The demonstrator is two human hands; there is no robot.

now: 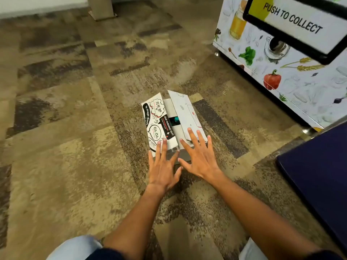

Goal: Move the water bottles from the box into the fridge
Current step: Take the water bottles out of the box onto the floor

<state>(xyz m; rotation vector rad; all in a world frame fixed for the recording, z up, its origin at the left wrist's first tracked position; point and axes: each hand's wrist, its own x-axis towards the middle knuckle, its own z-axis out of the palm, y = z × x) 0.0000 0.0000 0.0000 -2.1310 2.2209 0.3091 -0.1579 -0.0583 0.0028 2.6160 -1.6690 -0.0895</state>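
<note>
A white cardboard box [185, 114] printed with black speech bubbles stands on the carpet in the middle of the view. Its top flaps are partly lifted, and through the gap between them one teal bottle cap [176, 119] shows. My left hand [163, 167] hovers over the near left corner of the box, fingers spread and empty. My right hand [199, 156] is spread over the near right flap, fingertips at or just above the cardboard, holding nothing. The rest of the bottles are hidden inside the box. No fridge is recognisable in view.
A white cabinet [293, 83] printed with vegetables stands at the right, with a black-framed "PUSH TO COLLECT" flap [298, 21] on top. A dark blue surface [317, 177] juts in at the right edge. Patterned brown carpet [75, 128] surrounds the box. A post base [102, 8] stands at the back.
</note>
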